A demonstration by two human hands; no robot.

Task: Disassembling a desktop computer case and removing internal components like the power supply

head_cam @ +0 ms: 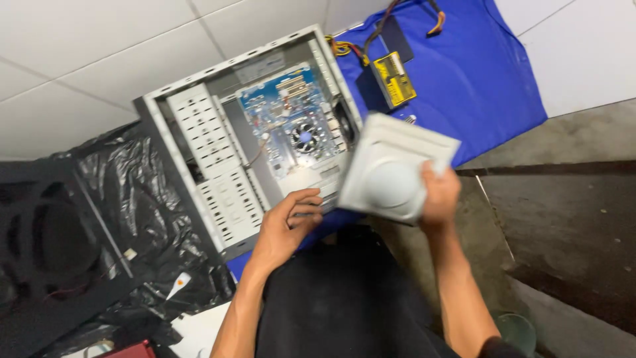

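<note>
An open grey computer case lies on its side on the floor, with a blue motherboard and its round cooler fan showing inside. My right hand grips a white square panel with a round bulge, held above the case's right end and blurred. My left hand rests on the near lower edge of the case, fingers curled, holding nothing that I can see.
A blue cloth lies under and behind the case, carrying a power supply with a yellow label and coloured cables. Black plastic sheeting covers the floor at left. White tiles are behind, a dark concrete step at right.
</note>
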